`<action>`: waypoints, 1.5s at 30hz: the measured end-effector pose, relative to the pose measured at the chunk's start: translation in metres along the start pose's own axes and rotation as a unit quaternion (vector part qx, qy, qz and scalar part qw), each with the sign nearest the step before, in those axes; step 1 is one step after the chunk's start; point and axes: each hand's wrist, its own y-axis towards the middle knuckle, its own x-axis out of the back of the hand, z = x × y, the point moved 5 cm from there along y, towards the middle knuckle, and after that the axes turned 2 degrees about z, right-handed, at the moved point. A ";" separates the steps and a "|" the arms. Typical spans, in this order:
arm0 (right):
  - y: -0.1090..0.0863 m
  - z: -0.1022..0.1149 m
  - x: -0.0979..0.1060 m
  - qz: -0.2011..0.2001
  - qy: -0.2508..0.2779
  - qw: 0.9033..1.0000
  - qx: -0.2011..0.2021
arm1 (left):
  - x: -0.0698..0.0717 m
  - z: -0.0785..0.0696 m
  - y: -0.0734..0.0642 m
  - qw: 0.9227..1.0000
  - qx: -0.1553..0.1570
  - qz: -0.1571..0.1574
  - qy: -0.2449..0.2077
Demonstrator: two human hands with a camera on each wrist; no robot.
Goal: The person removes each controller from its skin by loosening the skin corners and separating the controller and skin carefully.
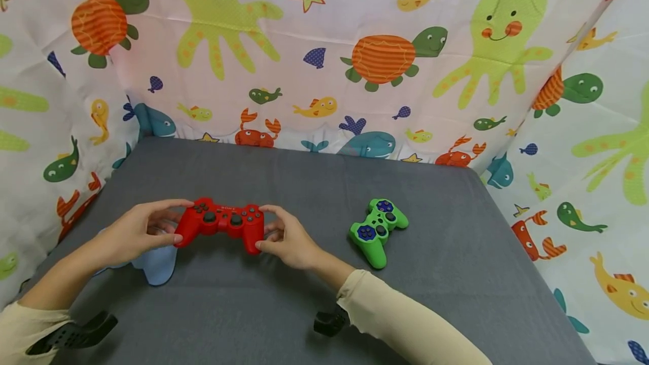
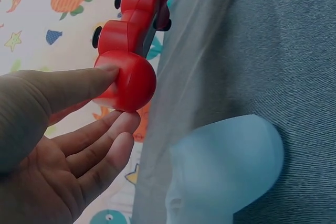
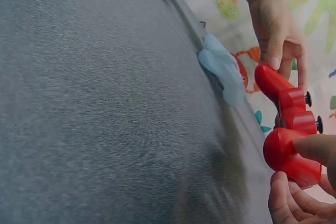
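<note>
A red game controller (image 1: 221, 219) with black thumbsticks is held up over the grey table between both hands. My left hand (image 1: 133, 228) pinches its left end, thumb on the grip and fingers at the outer edge. At the opposite end my right hand (image 1: 290, 240) pinches the other grip between thumb and fingers. In the left wrist view, the thumb presses the red controller (image 2: 128, 82) near the grip's rounded end. A light blue controller-shaped piece (image 1: 156, 263) lies on the table below my left hand, which partly hides it.
To the right, a green controller (image 1: 376, 228) with dark blue button pads lies angled on the grey table (image 1: 456, 286). A curtain (image 1: 324, 32) printed with sea animals hangs behind the table and along both sides. Black camera mounts (image 1: 330, 321) sit at the wrists.
</note>
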 end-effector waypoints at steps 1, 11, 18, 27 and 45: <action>-0.001 -0.001 -0.001 0.004 -0.001 1.000 0.000 | -0.001 0.000 -0.001 1.000 -0.002 0.000 0.000; -0.003 -0.010 -0.009 0.021 -0.020 1.000 -0.009 | -0.015 0.003 -0.013 1.000 0.009 0.007 -0.003; -0.004 -0.016 -0.014 0.031 -0.021 0.999 -0.011 | -0.021 0.006 -0.019 0.999 0.043 0.011 0.025; -0.009 -0.021 -0.022 0.043 -0.023 0.998 -0.026 | -0.027 0.013 -0.024 0.998 0.053 0.025 0.007; -0.015 -0.022 -0.023 0.046 -0.056 0.997 -0.033 | -0.034 0.014 -0.030 0.997 0.068 0.029 0.002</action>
